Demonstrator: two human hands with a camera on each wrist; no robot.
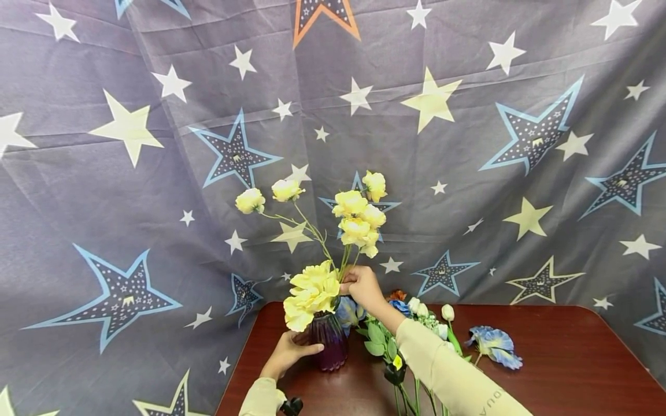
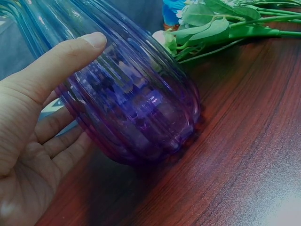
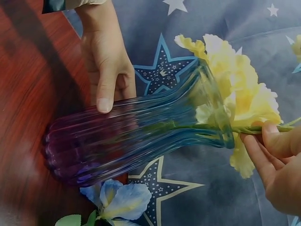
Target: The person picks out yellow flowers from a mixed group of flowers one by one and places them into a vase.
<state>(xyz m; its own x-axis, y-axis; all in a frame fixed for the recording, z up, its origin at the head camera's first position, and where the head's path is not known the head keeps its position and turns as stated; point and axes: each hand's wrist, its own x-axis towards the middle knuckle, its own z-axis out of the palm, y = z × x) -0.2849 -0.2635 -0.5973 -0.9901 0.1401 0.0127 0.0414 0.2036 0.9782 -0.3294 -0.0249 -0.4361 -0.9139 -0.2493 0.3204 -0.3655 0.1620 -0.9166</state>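
A ribbed glass vase [image 1: 330,349], purple at the base and blue towards its flared mouth, stands on the table. My left hand [image 1: 291,351] holds its side, with the thumb [image 2: 77,59] across the front and the other fingers behind. At the mouth, my right hand [image 1: 366,289] pinches a green stem [image 3: 249,129] that runs down inside the glass. Above that hand rises a cluster of small yellow flowers [image 1: 356,228]. One large ruffled yellow bloom [image 1: 312,293] leans over the left of the rim. Two more yellow flowers [image 1: 251,201] reach out to the upper left on thin stems.
Loose artificial flowers lie right of the vase on the red-brown table [image 1: 567,358]: white tulips [image 1: 418,307], green leaves [image 1: 378,342] and a blue flower [image 1: 495,348] among them. A grey cloth [image 1: 395,144] printed with stars hangs behind the table.
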